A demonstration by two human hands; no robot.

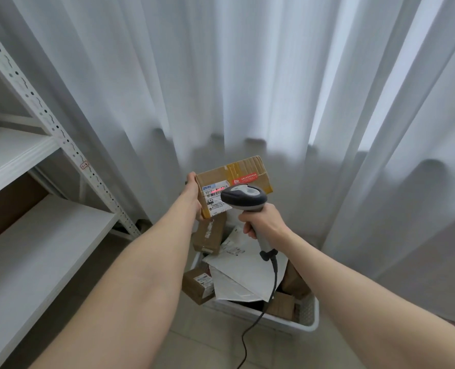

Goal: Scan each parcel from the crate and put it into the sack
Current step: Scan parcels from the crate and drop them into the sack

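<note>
My left hand (193, 193) grips the left edge of a brown cardboard parcel (247, 173), held up above the crate with its white label facing me. My right hand (263, 221) grips the handle of a grey barcode scanner (243, 199), whose head points at the label; a red scan line lies across the label. Below stands a white plastic crate (307, 319) with several parcels: brown boxes (209, 235) and white mailer bags (243, 275). The sack is not in view.
White metal shelving (42, 153) stands at the left with bare boards. White curtains (247, 75) hang behind the crate. The scanner's black cable (258, 320) trails down over the crate to the tiled floor.
</note>
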